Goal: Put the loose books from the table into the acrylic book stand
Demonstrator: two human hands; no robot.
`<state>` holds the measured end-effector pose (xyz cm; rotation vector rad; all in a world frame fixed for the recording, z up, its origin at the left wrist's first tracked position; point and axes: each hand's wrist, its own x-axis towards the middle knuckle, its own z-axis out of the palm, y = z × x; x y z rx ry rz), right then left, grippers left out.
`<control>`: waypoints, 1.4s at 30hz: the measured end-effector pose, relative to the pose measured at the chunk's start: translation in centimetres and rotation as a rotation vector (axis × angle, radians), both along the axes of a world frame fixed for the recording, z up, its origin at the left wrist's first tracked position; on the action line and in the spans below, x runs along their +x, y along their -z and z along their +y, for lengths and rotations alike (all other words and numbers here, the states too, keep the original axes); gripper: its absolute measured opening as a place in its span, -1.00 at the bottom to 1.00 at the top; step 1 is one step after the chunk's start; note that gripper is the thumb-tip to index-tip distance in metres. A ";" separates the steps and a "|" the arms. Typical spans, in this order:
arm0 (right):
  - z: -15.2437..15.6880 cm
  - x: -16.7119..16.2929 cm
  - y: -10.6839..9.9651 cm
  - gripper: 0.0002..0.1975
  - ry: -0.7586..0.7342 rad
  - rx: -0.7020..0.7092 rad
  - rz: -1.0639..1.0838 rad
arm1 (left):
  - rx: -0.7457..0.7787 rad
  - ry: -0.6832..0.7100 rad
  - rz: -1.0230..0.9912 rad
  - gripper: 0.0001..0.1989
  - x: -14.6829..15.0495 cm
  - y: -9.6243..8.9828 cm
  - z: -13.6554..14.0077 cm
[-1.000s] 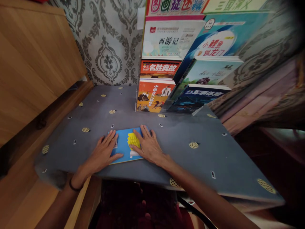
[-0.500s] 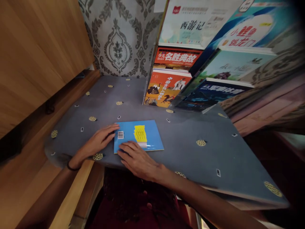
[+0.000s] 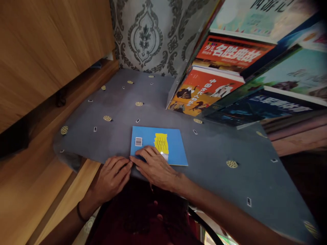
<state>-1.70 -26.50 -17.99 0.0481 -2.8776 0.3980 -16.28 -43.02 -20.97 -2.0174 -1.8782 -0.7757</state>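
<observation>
blue book [image 3: 158, 145] lies flat, back cover up, on the grey cloth [image 3: 219, 146] near the table's front edge, its barcode at the near left and a yellow patch in the middle. head view: right hand [image 3: 154, 167] rests flat, fingers spread, on the book's near edge, holding nothing. left hand [image 3: 111, 177] sits at the table edge just left of it, fingers loosely curled and empty, fingertips touching the right hand's by the book's near left corner. a rack of books [image 3: 212, 92] stands behind on the right; wooden panel [image 3: 46, 51] on the left.
</observation>
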 end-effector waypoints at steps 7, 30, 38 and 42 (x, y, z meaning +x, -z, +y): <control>0.7 -0.6 -1.0 -0.69 -0.019 -0.007 -0.093 | -0.034 -0.054 -0.083 -0.68 0.3 0.6 -0.3; 6.4 -5.4 -0.5 -0.56 0.252 0.164 -0.081 | -0.013 -0.018 -0.157 -0.62 0.6 0.8 -0.2; 6.4 -5.9 -0.3 -0.58 0.294 0.190 -0.083 | -0.026 -0.010 -0.145 -0.78 0.1 -1.9 2.4; 5.8 -5.3 -0.5 -0.58 0.333 0.140 -0.074 | -0.134 -0.164 -0.068 -0.70 -1.1 -2.9 6.9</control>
